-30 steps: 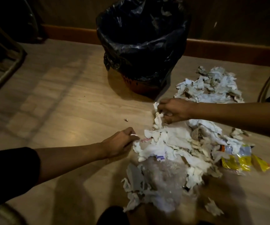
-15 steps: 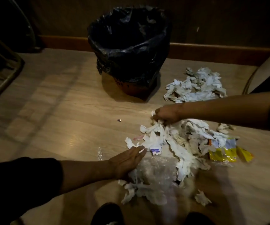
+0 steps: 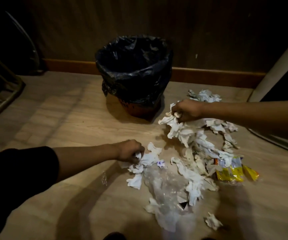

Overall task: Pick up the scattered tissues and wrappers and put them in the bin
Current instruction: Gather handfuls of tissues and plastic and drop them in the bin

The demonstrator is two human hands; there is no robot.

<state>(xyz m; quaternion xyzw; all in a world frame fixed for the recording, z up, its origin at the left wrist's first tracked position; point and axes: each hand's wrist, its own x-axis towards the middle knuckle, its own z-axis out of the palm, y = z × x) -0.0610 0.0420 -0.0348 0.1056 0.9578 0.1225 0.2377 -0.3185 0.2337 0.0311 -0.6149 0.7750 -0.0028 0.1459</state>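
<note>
White crumpled tissues (image 3: 197, 163) lie in a heap on the wooden floor, mixed with a clear plastic wrapper (image 3: 165, 189) and a yellow wrapper (image 3: 229, 172). My right hand (image 3: 186, 110) is shut on a bunch of tissues (image 3: 177, 129) lifted off the heap, close to the bin. My left hand (image 3: 131, 151) is shut on a tissue clump (image 3: 145, 161) at the heap's left edge. The bin (image 3: 134, 75), lined with a black bag, stands upright just behind the heap, its mouth open.
A second small tissue pile (image 3: 203, 96) lies right of the bin by the skirting board. One stray tissue (image 3: 212, 221) sits near the bottom. A metal frame (image 3: 2, 101) stands at far left, a pale furniture leg (image 3: 276, 66) at far right.
My right hand has closed on a bunch of tissues and raised it toward the bin. My left hand went from flat on the heap to gripping a clump.
</note>
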